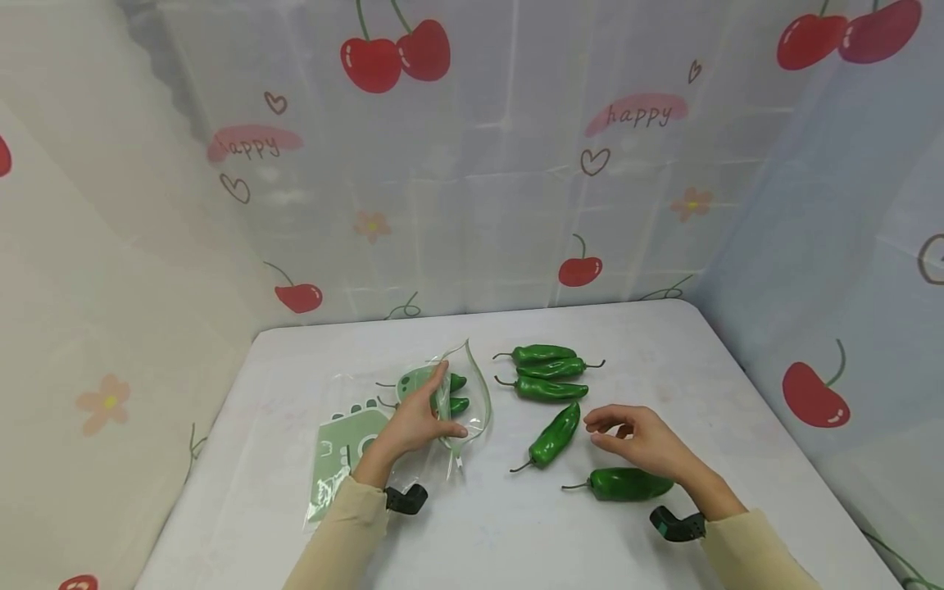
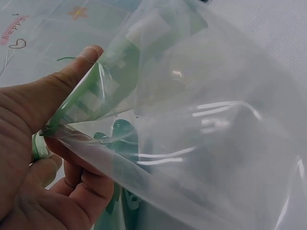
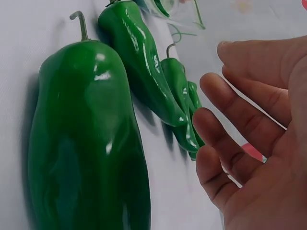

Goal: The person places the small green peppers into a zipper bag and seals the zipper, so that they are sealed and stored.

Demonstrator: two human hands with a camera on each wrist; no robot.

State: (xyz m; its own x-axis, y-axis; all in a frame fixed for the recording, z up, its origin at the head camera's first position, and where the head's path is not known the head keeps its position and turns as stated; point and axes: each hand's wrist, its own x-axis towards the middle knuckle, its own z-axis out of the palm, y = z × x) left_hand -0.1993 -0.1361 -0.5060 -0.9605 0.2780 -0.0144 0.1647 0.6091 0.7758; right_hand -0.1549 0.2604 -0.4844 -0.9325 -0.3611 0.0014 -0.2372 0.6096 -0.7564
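My left hand point(image 1: 437, 412) pinches the upper lip of a clear zip bag point(image 1: 352, 442) with green print and holds its mouth open toward the right. In the left wrist view the thumb point(image 2: 72, 72) presses the bag's film point(image 2: 216, 120) against the curled fingers. Two green peppers point(image 1: 457, 393) lie inside the bag. My right hand point(image 1: 603, 433) hovers open and holds nothing, just above one loose pepper point(image 1: 627, 483) and right of another pepper point(image 1: 555, 434). The right wrist view shows that hand point(image 3: 240, 129) beside the fat pepper point(image 3: 86, 143).
Three more green peppers point(image 1: 547, 370) lie together behind the right hand on the white table point(image 1: 516, 533). Cherry-print curtains point(image 1: 516, 164) close in the back and both sides. The table's far right corner point(image 1: 686, 307) is rounded.
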